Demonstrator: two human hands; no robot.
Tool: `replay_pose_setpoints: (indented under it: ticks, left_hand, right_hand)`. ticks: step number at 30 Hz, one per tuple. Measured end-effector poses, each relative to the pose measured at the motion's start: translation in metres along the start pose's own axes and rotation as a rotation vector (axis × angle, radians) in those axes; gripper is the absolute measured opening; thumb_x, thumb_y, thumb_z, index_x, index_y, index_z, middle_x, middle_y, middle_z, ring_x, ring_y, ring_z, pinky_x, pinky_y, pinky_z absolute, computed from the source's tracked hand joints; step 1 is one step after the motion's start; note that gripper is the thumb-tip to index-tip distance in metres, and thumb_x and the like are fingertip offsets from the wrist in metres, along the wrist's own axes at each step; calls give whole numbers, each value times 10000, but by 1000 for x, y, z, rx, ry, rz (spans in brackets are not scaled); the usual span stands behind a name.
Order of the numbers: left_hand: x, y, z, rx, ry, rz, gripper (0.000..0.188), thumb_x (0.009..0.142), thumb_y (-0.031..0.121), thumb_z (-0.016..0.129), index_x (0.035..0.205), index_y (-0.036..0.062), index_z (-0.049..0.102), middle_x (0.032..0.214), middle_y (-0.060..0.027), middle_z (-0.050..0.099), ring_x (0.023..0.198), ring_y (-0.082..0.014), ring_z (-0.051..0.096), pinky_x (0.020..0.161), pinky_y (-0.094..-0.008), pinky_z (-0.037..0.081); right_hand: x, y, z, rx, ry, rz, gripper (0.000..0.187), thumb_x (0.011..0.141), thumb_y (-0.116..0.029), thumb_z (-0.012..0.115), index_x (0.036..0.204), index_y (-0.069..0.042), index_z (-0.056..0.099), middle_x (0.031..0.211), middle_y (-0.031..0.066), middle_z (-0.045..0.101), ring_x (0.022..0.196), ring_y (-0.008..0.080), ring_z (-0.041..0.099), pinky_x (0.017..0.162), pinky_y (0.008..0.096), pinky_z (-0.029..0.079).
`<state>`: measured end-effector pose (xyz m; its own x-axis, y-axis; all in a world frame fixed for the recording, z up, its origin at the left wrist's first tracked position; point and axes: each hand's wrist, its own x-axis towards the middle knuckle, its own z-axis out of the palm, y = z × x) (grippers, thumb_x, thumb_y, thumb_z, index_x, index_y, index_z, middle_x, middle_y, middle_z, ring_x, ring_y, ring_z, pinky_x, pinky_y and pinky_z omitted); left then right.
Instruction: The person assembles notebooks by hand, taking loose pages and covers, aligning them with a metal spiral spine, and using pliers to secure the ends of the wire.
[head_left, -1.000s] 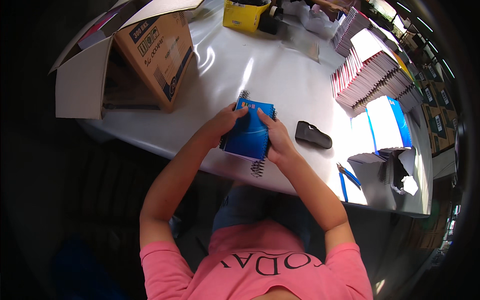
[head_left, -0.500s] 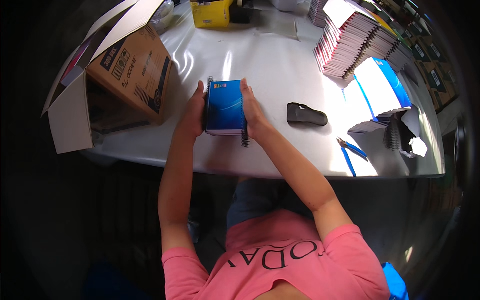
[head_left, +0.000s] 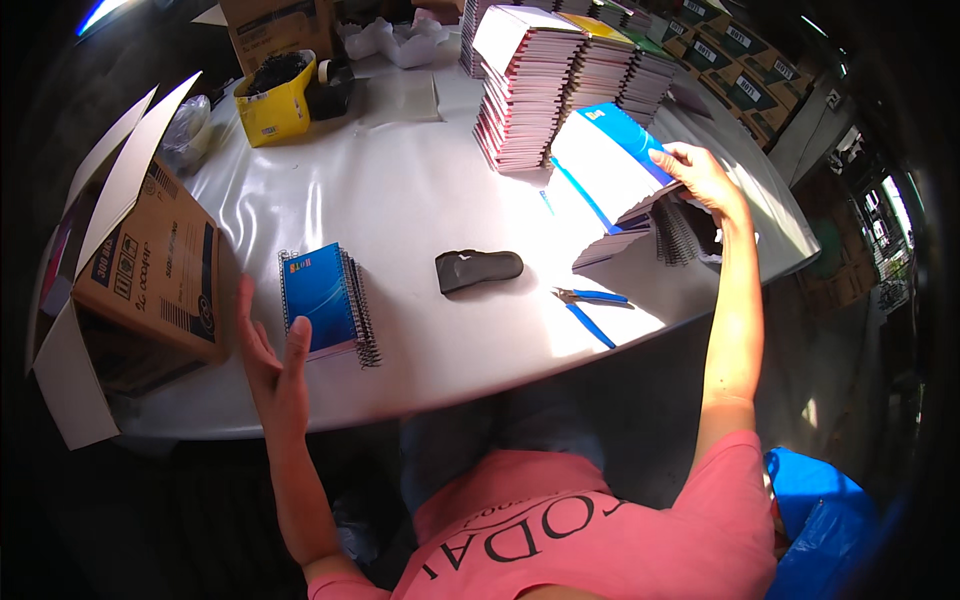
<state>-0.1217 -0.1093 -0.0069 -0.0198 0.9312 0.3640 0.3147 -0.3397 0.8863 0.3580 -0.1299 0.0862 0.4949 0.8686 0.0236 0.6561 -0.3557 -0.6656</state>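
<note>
My left hand is open, fingers spread and thumb raised, beside a small stack of blue spiral notebooks on the table. Over on the right, my right hand grips the near right edge of a blue-covered notebook on top of a pile. The thumb lies on the cover; the other fingers are partly hidden. Strong sunlight washes out part of that pile. Loose black wire spirals lie under and beside my right hand.
An open cardboard box stands at the left. Blue-handled pliers and a black curved piece lie mid-table. Tall notebook stacks, a yellow container and a clear sheet are farther back. The table's edge curves in front of me.
Both hands have let go of the blue notebook stack, which stays on the table. My right hand has moved right to the other pile. The view has turned right.
</note>
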Motion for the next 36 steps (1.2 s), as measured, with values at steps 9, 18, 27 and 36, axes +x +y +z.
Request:
replay_pose_setpoints:
  ticks: [9, 18, 27, 36]
  left_hand:
    - [-10, 37, 65, 182, -95, 354, 761, 823, 318, 676, 1420, 49, 288, 1468, -179, 261, 1403, -332, 156, 1121, -484, 133]
    - [5, 17, 44, 405, -1, 246, 627, 858, 300, 636, 1371, 46, 379, 1404, -212, 366, 1316, -371, 342, 1053, -442, 322]
    - [43, -64, 6, 749, -115, -338, 854, 774, 596, 623, 1347, -1, 411, 1252, -236, 524, 1161, -345, 520, 963, -405, 418]
    - [31, -75, 14, 592, -80, -237, 745, 848, 588, 529, 1409, 123, 372, 1374, -234, 387, 1291, -349, 379, 1033, -425, 344]
  right_hand:
    - [21, 13, 3, 347, 249, -315, 375, 704, -232, 820, 922, -1, 621, 819, 59, 660, 718, 109, 600, 676, 268, 484]
    - [26, 26, 15, 442, 346, -353, 310, 832, -138, 697, 1098, 1, 620, 927, 35, 659, 832, 86, 589, 782, 238, 465]
    - [26, 17, 23, 197, 114, -274, 591, 814, -314, 716, 1294, -37, 510, 941, 92, 656, 892, 134, 600, 836, 278, 457]
    - [-71, -78, 110, 529, 133, -672, 242, 902, -244, 622, 1085, -86, 629, 850, 28, 616, 743, 72, 552, 669, 217, 421]
